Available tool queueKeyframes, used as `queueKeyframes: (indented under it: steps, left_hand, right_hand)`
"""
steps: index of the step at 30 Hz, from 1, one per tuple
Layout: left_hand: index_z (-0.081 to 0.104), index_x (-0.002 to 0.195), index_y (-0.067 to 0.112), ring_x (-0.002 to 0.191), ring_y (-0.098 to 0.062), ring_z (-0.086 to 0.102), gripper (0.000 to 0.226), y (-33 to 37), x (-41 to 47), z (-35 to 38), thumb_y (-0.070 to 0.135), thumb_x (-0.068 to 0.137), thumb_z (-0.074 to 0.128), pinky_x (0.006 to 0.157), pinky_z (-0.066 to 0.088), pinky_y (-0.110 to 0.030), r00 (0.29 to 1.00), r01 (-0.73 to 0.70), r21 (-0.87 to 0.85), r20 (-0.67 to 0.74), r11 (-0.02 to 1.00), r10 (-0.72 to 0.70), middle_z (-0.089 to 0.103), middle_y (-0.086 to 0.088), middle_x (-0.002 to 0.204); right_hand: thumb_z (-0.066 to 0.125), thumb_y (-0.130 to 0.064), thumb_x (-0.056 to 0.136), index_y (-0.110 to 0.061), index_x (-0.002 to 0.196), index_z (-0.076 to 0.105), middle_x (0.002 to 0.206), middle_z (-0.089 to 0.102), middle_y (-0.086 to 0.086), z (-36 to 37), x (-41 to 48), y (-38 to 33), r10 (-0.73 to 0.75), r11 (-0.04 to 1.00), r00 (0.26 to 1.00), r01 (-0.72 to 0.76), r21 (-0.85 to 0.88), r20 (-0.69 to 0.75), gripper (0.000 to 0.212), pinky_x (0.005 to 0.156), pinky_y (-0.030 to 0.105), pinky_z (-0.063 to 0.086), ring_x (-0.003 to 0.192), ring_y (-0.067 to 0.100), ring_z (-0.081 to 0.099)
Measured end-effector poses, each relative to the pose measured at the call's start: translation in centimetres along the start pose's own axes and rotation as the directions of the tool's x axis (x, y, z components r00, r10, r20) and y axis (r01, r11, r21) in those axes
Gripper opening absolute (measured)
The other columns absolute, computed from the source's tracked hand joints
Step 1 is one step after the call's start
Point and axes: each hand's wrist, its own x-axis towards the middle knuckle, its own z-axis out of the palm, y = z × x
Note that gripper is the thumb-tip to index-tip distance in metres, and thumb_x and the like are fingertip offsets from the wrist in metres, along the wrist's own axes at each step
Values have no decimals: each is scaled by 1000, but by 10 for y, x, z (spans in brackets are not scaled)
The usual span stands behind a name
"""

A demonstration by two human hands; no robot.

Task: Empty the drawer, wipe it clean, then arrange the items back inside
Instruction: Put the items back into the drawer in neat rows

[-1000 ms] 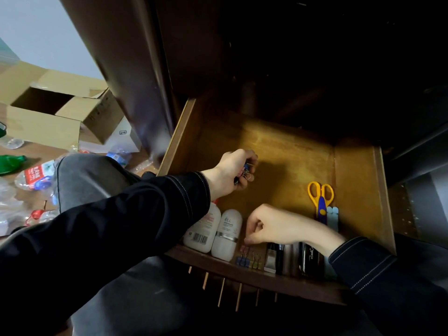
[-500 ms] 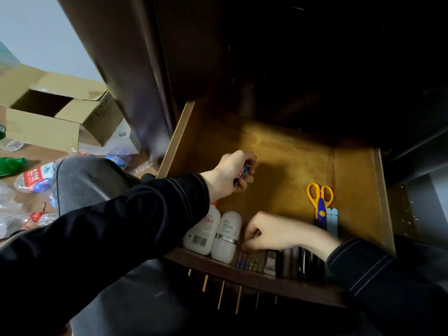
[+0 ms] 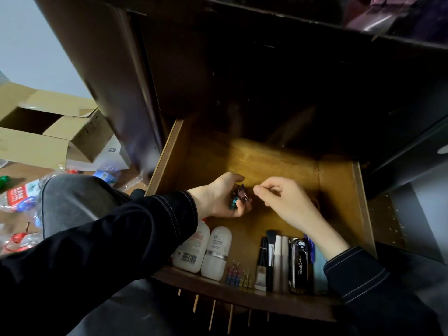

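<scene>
The wooden drawer [image 3: 339, 185] stands pulled out below me. My left hand [image 3: 218, 197] hovers over its middle, gripping a bunch of small binder clips [image 3: 238, 198]. My right hand [image 3: 283, 197] is just right of it, fingers curled, fingertips close to the clips; nothing shows in its grasp. Along the drawer's front edge lie two white bottles [image 3: 206, 248], a few small binder clips [image 3: 238, 275], a makeup brush and tubes [image 3: 272, 258], and a black case [image 3: 299, 263]. My right forearm hides the scissors.
An open cardboard box [image 3: 48, 134] and crushed plastic bottles [image 3: 19, 192] litter the floor at the left. My knee in grey trousers [image 3: 72, 202] is beside the drawer's left wall. A dark cabinet body [image 3: 266, 69] overhangs the drawer's back.
My right hand has lifted from the clips at the drawer's front edge and moved up to the left hand. The left hand has stayed in place, still holding its clips.
</scene>
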Motion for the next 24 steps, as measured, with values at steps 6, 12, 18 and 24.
queueKeyframes:
  steps: [6,12,18,24]
  left_hand:
    - [43,90,14,66,-16,49,27,1,-2,4,39,100,43,38,28,-16,998,-63,123,26,990,60,48,-4,78]
    - [44,85,15,54,-13,47,28,1,-3,5,39,99,45,42,29,-18,994,-108,131,46,985,103,47,-2,68]
    - [55,77,13,50,-11,48,26,2,-4,6,28,97,52,38,32,-16,989,-147,175,46,974,141,53,-1,61]
    - [57,80,11,55,-12,48,21,3,-6,6,21,95,48,36,30,-14,987,-151,212,93,966,133,57,-3,67]
  right_hand:
    - [70,-41,87,-33,82,73,79,71,-11,9,3,2,28,997,996,-34,67,83,9,76,35,56,77,2,65]
    - [76,-36,85,-30,83,72,74,67,-10,10,5,2,94,982,986,-115,149,139,8,61,23,43,60,-6,56]
    - [77,-28,86,-19,86,73,62,61,-8,-1,3,-8,135,931,971,-192,310,197,10,47,18,39,51,4,49]
    - [70,-15,92,-9,96,75,86,76,8,-12,1,-11,114,832,970,-212,513,217,9,47,20,41,60,11,54]
